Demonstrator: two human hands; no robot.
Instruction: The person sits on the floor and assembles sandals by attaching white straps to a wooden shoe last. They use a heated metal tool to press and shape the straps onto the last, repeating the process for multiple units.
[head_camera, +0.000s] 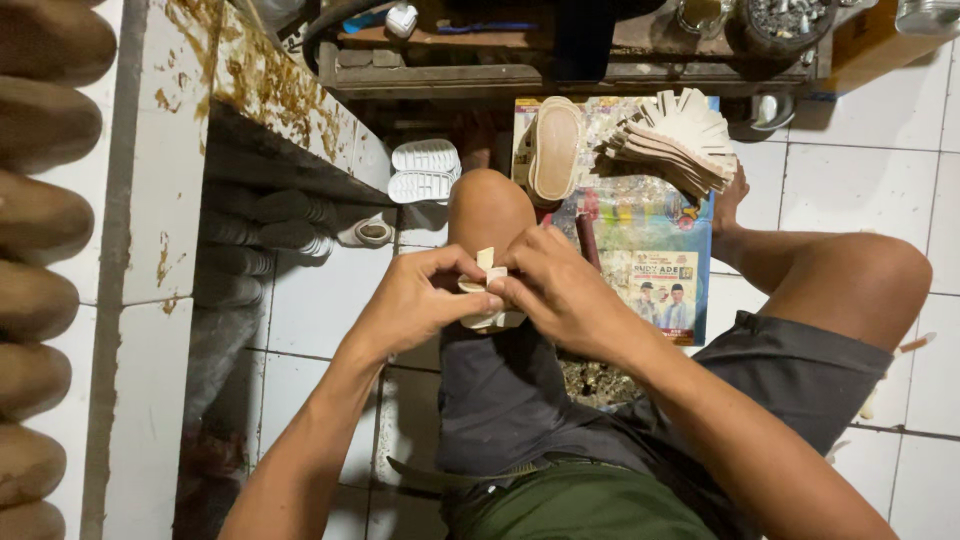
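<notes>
Both my hands meet over my left knee: my left hand (415, 300) and right hand (560, 290) pinch one small cream strap piece (487, 290) between closed fingertips, held just above my dark shorts (500, 390). Ahead on the tiled floor (860, 180) lies a printed poster sheet (650, 240); on its far edge rests a tan sandal sole (555, 150), and beside that a fanned stack of cream strips (675, 140) (touching my foot). Near the floor's left side, by the low tiled wall (150, 200), sit two white soles (425, 170).
</notes>
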